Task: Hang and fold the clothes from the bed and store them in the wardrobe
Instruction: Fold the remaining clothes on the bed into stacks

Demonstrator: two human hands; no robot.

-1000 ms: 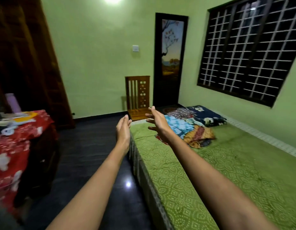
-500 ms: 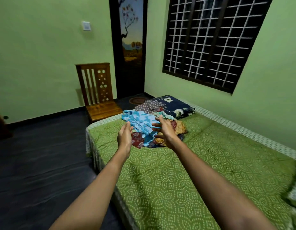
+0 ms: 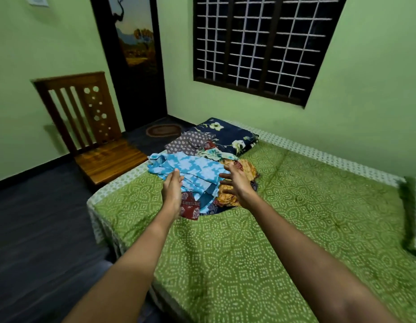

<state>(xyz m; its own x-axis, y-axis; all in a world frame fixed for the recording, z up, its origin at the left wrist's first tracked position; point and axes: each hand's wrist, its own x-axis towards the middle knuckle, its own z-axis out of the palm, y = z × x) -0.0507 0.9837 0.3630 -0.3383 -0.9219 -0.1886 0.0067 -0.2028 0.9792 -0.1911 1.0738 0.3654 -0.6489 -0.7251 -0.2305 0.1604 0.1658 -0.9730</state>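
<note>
Head view: the pile of clothes (image 3: 202,176) lies in a loose heap on the green bed (image 3: 249,252), with a light blue patterned garment (image 3: 197,170) on top, an orange one (image 3: 228,197) at its right side and a dark red one (image 3: 190,206) at its near edge. Nothing in it looks folded.

Both hands are now at the pile. The left hand (image 3: 172,192) is at its near-left edge, over the blue garment's hem, and the right hand (image 3: 237,183) is at its right side, over the orange cloth. They are held apart with the pile between them, fingers loose and spread, gripping nothing. Whether the fingertips touch the cloth yet, I cannot tell.

A second ago the same open hands were raised in the air with the pile well beyond them. Since then the person has closed in and turned toward the pile, and the red-covered table that lay far to its left has dropped out of view. I judge that the approach is over and the first pick-up is about to begin, most likely of the blue garment on top.

Just behind the pile sits a dark floral pillow (image 3: 228,136). Left of the pile, off the bed, stands a wooden chair (image 3: 90,127). Behind it are a dark door (image 3: 132,54) and, further right, a barred window (image 3: 260,47). No wardrobe shows here.
</note>
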